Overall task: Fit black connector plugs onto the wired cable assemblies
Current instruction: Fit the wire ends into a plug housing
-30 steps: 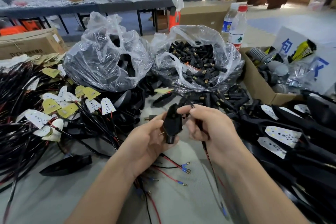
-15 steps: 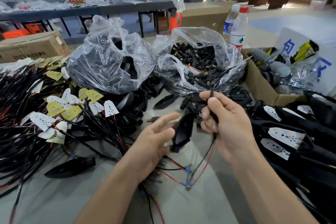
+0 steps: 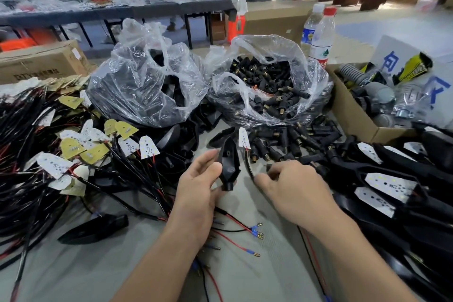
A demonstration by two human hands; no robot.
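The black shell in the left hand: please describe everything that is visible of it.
The shell is matte black, plastic by its look, teardrop-shaped: pointed tip up, round neck down, one small hole in its face. It is held upright, gripped by the left hand. The cable that the right hand pinches curves just beside it.

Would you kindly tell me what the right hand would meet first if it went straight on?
The right hand, pinching the black cable, points forward-left; first in line is probably the black housing in the left hand; depth unclear.
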